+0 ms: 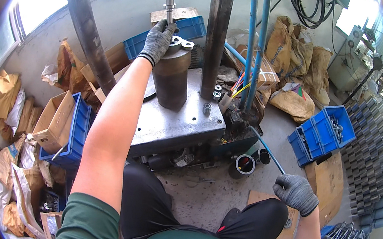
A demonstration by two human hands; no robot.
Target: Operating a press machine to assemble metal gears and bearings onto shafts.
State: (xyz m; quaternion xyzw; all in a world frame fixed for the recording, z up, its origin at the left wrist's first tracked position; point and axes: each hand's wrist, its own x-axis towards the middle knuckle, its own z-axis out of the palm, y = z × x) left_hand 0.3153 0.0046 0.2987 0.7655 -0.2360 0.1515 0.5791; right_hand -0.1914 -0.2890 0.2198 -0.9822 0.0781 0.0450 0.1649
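Note:
My left hand point(160, 40), in a grey glove, reaches up to the lower end of an upright steel rod point(169, 5) and has its fingers closed about it. Right below that hand stands a thick dark steel cylinder point(171, 85). On its top lie metal rings point(187, 45), partly covered by the hand. My right hand point(297, 194), gloved too, is wrapped round the end of a long blue lever point(267, 149). Several small ring-shaped metal parts point(207, 108) stand on the steel press table point(171, 126), to the right of the cylinder.
Dark columns point(217, 40) and blue pipes point(259, 56) rise around the table. Blue bins point(328, 130) of metal parts stand at right, near stacked metal tubes point(371, 148). A round pot point(242, 166) sits on the floor. Sacks point(279, 44) and a cardboard box point(56, 121) line the sides.

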